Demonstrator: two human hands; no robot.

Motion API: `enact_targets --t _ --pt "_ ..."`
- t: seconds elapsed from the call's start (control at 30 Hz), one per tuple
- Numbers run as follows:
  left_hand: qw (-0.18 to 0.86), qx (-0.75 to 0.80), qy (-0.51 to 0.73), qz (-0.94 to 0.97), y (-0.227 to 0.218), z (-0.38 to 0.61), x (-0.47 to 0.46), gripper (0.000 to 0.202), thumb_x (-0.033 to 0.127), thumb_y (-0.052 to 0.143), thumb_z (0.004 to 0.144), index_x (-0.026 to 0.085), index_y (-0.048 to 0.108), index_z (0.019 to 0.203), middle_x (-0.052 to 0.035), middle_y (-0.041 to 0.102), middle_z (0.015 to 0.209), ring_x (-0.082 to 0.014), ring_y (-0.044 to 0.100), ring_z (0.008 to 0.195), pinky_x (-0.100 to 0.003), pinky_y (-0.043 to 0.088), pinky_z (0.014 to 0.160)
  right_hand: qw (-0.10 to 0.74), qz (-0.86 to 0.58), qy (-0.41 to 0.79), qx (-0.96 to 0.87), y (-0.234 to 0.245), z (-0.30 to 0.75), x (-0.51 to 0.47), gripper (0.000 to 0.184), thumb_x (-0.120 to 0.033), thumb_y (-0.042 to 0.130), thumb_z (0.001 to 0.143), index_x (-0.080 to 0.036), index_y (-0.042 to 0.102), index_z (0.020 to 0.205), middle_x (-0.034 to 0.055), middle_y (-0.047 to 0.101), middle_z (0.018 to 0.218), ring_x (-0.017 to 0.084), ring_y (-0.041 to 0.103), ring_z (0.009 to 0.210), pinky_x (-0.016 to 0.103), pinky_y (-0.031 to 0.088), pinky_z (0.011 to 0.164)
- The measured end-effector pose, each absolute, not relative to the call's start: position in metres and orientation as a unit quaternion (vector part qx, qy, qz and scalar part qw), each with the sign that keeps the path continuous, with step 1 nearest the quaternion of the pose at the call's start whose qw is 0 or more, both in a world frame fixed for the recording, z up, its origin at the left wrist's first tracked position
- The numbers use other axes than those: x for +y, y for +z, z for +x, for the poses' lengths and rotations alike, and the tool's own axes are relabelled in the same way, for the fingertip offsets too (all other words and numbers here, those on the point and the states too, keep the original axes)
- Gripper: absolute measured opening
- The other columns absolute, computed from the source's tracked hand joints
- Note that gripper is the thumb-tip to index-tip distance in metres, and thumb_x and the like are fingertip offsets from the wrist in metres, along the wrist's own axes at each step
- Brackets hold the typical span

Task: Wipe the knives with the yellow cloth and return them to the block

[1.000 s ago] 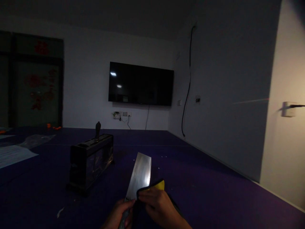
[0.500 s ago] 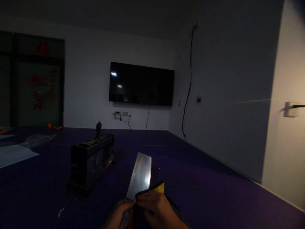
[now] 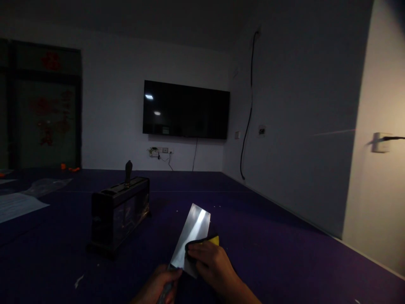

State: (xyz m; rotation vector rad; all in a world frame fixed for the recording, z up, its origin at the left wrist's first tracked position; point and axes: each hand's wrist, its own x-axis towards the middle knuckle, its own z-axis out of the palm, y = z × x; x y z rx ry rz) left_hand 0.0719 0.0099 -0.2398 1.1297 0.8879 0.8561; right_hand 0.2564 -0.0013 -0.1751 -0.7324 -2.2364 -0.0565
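Observation:
A broad-bladed kitchen knife (image 3: 193,223) points away from me, its shiny blade tilted up to the right. My left hand (image 3: 160,283) is closed round its handle at the bottom of the view. In my right hand (image 3: 210,257) is a black and yellow cloth (image 3: 214,240), pressed against the lower part of the blade. Most of the cloth is hidden by the fingers. To the left stands a dark knife block (image 3: 122,211) with clear sides and one black-handled knife (image 3: 128,171) upright in its top.
The purple table (image 3: 265,236) reaches to the far wall. At the left lie a paper sheet (image 3: 22,206), crumpled clear plastic (image 3: 47,186) and small orange items (image 3: 63,166). A white scrap (image 3: 79,280) lies near the front. A television (image 3: 186,109) hangs on the wall.
The knife blade has turned and leans further right. My right hand with the cloth has moved a little up and right along the blade. My left hand still grips the handle.

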Motion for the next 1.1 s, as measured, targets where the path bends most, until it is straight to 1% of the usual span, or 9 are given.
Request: enact_targets --t 0.27,0.4,0.5,0.6,0.7,0.8,0.87,0.97,1.1 --pt "0.669 0.380 0.352 0.534 -0.235 0.070 0.005 0.052 0.070 0.059 0.041 0.021 0.040 0.045 0.0068 0.029 0.021 -0.0052 0.025 0.024 -0.019 0.017 0.033 0.416 -0.365 -0.071 -0.830 -0.172 0.268 0.009 0.043 -0.005 0.042 0.071 -0.022 0.067 0.102 0.0046 0.066 0.109 0.018 0.062 0.097 0.032 0.050 0.083" --pt "0.653 0.388 0.354 0.546 -0.234 0.070 0.005 0.055 0.072 0.059 0.041 0.020 0.041 0.043 0.0048 0.030 0.022 -0.0056 0.028 0.026 -0.019 0.017 0.034 0.431 -0.351 -0.064 -0.829 -0.174 0.265 0.006 0.043 -0.004 0.042 0.070 -0.022 0.068 0.099 0.0053 0.067 0.106 0.018 0.063 0.095 0.031 0.051 0.081" --pt "0.653 0.402 0.356 0.535 -0.235 0.071 0.005 0.057 0.074 0.059 0.038 0.020 0.040 0.040 0.0047 0.029 0.021 -0.0052 0.026 0.024 -0.019 0.017 0.033 0.434 -0.319 -0.046 -0.841 -0.176 0.258 0.001 0.045 -0.003 0.042 0.067 -0.022 0.068 0.098 0.0041 0.068 0.104 0.017 0.064 0.093 0.029 0.051 0.079" --pt "0.657 0.403 0.368 0.520 -0.233 0.072 0.005 0.056 0.074 0.058 0.039 0.021 0.038 0.041 0.0062 0.028 0.021 -0.0054 0.023 0.022 -0.019 0.015 0.031 0.421 -0.285 -0.030 -0.861 -0.177 0.249 -0.006 0.047 -0.002 0.042 0.064 -0.022 0.068 0.098 0.0028 0.069 0.102 0.016 0.064 0.091 0.026 0.051 0.078" --pt "0.656 0.388 0.377 0.526 -0.231 0.070 0.004 0.057 0.074 0.058 0.044 0.021 0.036 0.038 0.0062 0.027 0.022 -0.0058 0.024 0.023 -0.019 0.014 0.031 0.373 -0.257 -0.019 -0.892 -0.177 0.241 -0.013 0.044 -0.003 0.044 0.065 -0.023 0.067 0.096 0.0023 0.070 0.099 0.016 0.065 0.087 0.024 0.050 0.076" --pt "0.652 0.379 0.394 0.526 -0.229 0.069 0.003 0.058 0.072 0.060 0.045 0.020 0.039 0.037 0.0056 0.031 0.026 -0.0051 0.027 0.026 -0.020 0.015 0.032 0.337 -0.238 -0.011 -0.911 -0.178 0.238 -0.016 0.040 -0.004 0.044 0.067 -0.023 0.066 0.094 0.0015 0.070 0.094 0.014 0.065 0.084 0.023 0.048 0.077" --pt "0.652 0.379 0.405 0.517 -0.228 0.069 0.003 0.056 0.070 0.063 0.044 0.018 0.043 0.039 0.0055 0.034 0.028 -0.0047 0.029 0.028 -0.020 0.017 0.033 0.330 -0.232 -0.009 -0.915 -0.179 0.238 -0.017 0.038 -0.004 0.044 0.068 -0.023 0.066 0.094 0.0010 0.070 0.092 0.014 0.064 0.084 0.023 0.048 0.077" --pt "0.657 0.383 0.395 0.515 -0.227 0.070 0.003 0.058 0.072 0.063 0.042 0.019 0.040 0.037 0.0054 0.032 0.026 -0.0051 0.028 0.027 -0.020 0.016 0.031 0.328 -0.238 -0.013 -0.914 -0.178 0.239 -0.016 0.038 -0.005 0.044 0.069 -0.023 0.065 0.094 0.0006 0.070 0.092 0.014 0.064 0.085 0.023 0.047 0.079" --pt "0.658 0.391 0.376 0.522 -0.228 0.073 0.004 0.055 0.069 0.061 0.051 0.020 0.039 0.040 0.0068 0.029 0.024 -0.0053 0.026 0.023 -0.020 0.015 0.031 0.350 -0.257 -0.020 -0.901 -0.177 0.244 -0.011 0.039 -0.004 0.044 0.069 -0.023 0.066 0.094 0.0012 0.069 0.099 0.014 0.064 0.087 0.023 0.048 0.079"
